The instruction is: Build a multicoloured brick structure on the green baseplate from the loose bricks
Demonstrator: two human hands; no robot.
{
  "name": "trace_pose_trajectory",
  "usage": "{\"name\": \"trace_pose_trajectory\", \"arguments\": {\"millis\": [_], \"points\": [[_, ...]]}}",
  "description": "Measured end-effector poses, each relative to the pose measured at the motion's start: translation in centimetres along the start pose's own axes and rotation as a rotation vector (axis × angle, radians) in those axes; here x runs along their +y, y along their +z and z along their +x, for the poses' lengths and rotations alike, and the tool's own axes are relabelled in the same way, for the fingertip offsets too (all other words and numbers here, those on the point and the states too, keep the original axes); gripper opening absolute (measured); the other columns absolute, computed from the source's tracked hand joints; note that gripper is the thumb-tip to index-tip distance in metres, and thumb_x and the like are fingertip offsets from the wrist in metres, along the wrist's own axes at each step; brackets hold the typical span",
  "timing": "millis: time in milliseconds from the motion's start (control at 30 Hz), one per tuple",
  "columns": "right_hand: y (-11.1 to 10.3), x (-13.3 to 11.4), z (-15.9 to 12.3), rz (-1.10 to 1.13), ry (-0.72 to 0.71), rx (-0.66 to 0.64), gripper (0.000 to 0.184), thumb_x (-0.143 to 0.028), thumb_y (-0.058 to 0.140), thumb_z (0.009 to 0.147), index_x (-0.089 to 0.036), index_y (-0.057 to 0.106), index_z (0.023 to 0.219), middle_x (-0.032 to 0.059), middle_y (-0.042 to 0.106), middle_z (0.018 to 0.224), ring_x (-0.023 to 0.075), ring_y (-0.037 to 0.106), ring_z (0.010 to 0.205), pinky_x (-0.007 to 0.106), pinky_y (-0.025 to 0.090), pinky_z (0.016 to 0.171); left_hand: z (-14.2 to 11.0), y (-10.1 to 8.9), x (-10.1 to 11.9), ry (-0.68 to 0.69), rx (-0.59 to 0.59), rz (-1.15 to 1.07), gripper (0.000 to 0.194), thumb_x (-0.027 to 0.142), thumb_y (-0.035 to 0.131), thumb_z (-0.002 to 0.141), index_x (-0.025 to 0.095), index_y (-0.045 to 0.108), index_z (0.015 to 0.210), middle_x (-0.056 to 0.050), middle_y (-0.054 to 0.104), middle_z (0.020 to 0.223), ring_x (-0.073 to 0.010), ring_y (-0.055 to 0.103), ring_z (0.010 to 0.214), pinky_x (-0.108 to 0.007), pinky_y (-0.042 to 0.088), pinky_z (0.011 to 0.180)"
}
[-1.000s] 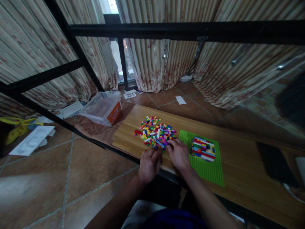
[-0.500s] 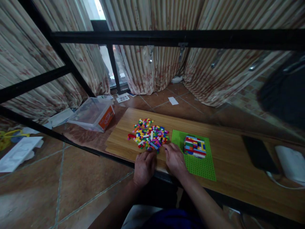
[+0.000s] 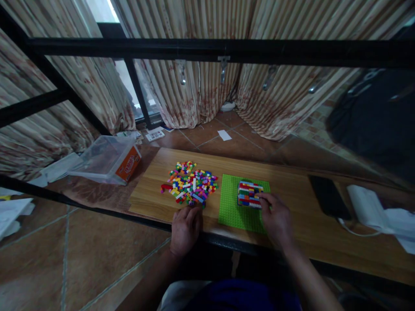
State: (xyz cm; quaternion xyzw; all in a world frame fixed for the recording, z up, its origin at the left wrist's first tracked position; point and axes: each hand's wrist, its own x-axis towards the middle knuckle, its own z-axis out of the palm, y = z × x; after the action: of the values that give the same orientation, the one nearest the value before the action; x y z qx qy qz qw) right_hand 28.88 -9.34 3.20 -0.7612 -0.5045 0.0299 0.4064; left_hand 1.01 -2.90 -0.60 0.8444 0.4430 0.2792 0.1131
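Observation:
A block of stacked, multicoloured building bricks [image 3: 249,191] stands on a green studded baseplate [image 3: 230,211]. My right hand [image 3: 278,218] reaches over the plate's right side, thumb and finger pinched at the block's right edge. A small yellowish building brick [image 3: 256,195] shows at those fingertips; its full shape is hidden. My left hand [image 3: 185,229] rests at the table's front edge, its fingers curled together just below a pile of loose bricks [image 3: 194,183]. Whatever those fingers may hold is out of sight.
The wooden table [image 3: 149,190] also carries a black phone [image 3: 328,196] with a white cable and a white device [image 3: 366,207] at right. A clear plastic box [image 3: 106,160] stands at left. Black metal bars [image 3: 201,49] cross ahead of the curtains.
My right hand has moved rightward from beside the loose pile to the brick block. My left hand stays near the pile, fingers curled. The view has shifted right.

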Motion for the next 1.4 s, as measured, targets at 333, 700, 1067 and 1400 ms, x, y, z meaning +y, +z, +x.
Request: {"name": "trace_pose_trajectory", "arguments": {"millis": [333, 700, 1067, 1400], "points": [[0.1, 0.3, 0.6, 0.094, 0.062, -0.022, 0.028, -0.039, 0.050, 0.088, -0.022, 0.071, 0.093, 0.0080, 0.072, 0.098, 0.0234, 0.066, 0.091, 0.039, 0.049, 0.085, 0.0, 0.1, -0.1, 0.000, -0.008, 0.023, 0.022, 0.020, 0.049, 0.093, 0.022, 0.063, 0.109, -0.008, 0.067, 0.098, -0.0220, 0.062, 0.092, -0.035, 0.047, 0.078], [0.9, 1.4, 1.2, 0.027, -0.089, -0.041, 0.028, -0.041, 0.052, 0.089, -0.025, 0.075, 0.091, 0.0076, 0.072, 0.098, 0.0259, 0.061, 0.098, 0.045, 0.047, 0.090, 0.1, 0.0, 0.0, 0.000, -0.010, 0.005, 0.021, 0.020, 0.048, 0.094, 0.021, 0.062, 0.109, -0.007, 0.067, 0.098, -0.0212, 0.062, 0.090, -0.035, 0.045, 0.077], [0.6, 2.6, 1.7, 0.128, -0.048, -0.117, 0.026, -0.045, 0.057, 0.087, -0.026, 0.075, 0.088, 0.0064, 0.069, 0.103, 0.0229, 0.062, 0.099, 0.043, 0.046, 0.094, 0.1, -0.1, 0.1, -0.006, -0.017, 0.006, 0.021, 0.020, 0.048, 0.093, 0.021, 0.063, 0.108, -0.007, 0.067, 0.097, -0.0214, 0.062, 0.090, -0.035, 0.045, 0.077], [0.3, 2.5, 2.3, 0.032, -0.130, -0.187, 0.030, -0.040, 0.049, 0.091, -0.025, 0.075, 0.095, 0.0074, 0.070, 0.102, 0.0246, 0.062, 0.097, 0.044, 0.049, 0.089, 0.0, 0.0, 0.1, 0.005, 0.007, 0.019, 0.022, 0.019, 0.048, 0.093, 0.020, 0.063, 0.110, -0.007, 0.067, 0.098, -0.0209, 0.062, 0.088, -0.034, 0.045, 0.076]]}}
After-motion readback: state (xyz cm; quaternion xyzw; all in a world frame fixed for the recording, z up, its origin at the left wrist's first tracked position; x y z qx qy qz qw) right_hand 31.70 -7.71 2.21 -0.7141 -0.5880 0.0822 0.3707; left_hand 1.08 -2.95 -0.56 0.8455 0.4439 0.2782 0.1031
